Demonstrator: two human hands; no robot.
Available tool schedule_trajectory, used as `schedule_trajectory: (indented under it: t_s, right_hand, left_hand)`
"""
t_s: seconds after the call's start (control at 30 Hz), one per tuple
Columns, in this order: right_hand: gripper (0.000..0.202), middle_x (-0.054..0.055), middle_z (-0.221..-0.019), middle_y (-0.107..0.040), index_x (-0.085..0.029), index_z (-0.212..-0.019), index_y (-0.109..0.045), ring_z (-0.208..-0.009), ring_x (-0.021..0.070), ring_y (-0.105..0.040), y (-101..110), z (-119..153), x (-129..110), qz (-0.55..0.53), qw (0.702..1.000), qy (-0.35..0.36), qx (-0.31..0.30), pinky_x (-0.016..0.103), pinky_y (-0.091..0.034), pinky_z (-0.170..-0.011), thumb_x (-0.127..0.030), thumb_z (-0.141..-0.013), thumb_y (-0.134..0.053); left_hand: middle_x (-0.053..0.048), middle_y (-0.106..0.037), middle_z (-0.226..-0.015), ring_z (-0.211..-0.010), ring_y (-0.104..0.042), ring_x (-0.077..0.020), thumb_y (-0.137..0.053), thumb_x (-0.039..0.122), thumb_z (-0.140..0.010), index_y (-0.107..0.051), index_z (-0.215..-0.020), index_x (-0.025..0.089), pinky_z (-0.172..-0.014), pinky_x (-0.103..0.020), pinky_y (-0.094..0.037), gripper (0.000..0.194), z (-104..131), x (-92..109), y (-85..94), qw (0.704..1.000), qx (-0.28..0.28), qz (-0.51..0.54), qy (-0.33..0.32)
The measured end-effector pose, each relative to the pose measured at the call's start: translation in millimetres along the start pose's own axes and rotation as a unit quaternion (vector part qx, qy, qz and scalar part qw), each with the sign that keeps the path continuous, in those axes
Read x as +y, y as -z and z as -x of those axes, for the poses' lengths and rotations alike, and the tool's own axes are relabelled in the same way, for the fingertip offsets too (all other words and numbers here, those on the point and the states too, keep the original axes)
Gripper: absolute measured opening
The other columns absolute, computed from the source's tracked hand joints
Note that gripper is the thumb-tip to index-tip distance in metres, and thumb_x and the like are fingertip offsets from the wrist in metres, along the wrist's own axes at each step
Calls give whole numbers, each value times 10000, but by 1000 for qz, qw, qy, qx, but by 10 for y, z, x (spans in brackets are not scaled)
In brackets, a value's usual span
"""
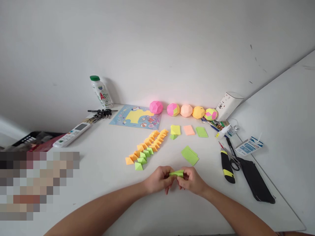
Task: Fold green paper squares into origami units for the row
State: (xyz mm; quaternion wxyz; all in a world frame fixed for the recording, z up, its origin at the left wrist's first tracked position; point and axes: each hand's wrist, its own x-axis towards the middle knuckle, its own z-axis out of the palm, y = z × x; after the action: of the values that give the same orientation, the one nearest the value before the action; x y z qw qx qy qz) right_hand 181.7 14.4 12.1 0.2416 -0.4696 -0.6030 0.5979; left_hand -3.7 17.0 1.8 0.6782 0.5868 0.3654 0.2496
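Between my two hands, just above the table, is a small folded piece of green paper (176, 173). My left hand (157, 179) pinches its left end, and my right hand (193, 181) grips the right end. Just beyond them lie some flat green paper sheets (190, 155). To the left, folded orange paper pieces (147, 141) stand in two slanting rows, with several folded green paper pieces (142, 160) at the near end. Farther back sit a yellow paper pad (175, 129), a peach paper pad (189, 130) and a green paper pad (202, 132).
Several faceted paper balls (186, 110) line the wall beside a blue patterned sheet (120, 118). At left are a bottle (102, 93), keys (102, 113) and a remote control (72, 134). At right lie a utility knife (227, 167), scissors (235, 164), a glue bottle (222, 131) and a black pouch (256, 180).
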Motion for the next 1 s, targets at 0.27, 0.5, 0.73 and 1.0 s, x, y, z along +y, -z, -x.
schedule_trajectory:
  t_s: [0.27,0.5,0.73,1.0]
  right_hand:
    - [75,-45,-505,-499,-158,-618,-499,-454,90,-492,55,4,-35,49,998,27,21,188,-398,-427,-143,-683,-532]
    - [85,-34,-561,-506,-166,-645,-480,-489,106,-537,240,0,-97,44,998,38,36,189,-408,-427,-160,-727,-500]
    - [148,-23,-604,-536,-163,-699,-498,-545,107,-524,104,16,-93,49,997,58,1,194,-405,-475,-262,-754,-595]
    - [189,-18,-563,-534,-167,-632,-498,-530,115,-531,2,20,-71,8,999,39,27,218,-414,-499,-276,-773,-562]
  left_hand:
    - [54,-509,-443,-343,-494,-88,-498,410,-819,-433,-692,175,-368,-184,-342,274,-7,17,-34,1000,18,-15,3]
    - [71,-497,-462,-337,-515,-94,-505,500,-794,-411,-690,183,-371,-192,-342,347,-17,25,-21,999,40,34,4]
    - [63,-507,-470,-351,-523,-98,-527,512,-774,-438,-708,173,-378,-197,-369,357,-26,18,-27,998,42,48,-1]
    - [32,-563,-504,-381,-545,-103,-592,381,-761,-462,-725,158,-388,-193,-377,261,-15,-7,-7,998,27,50,-2]
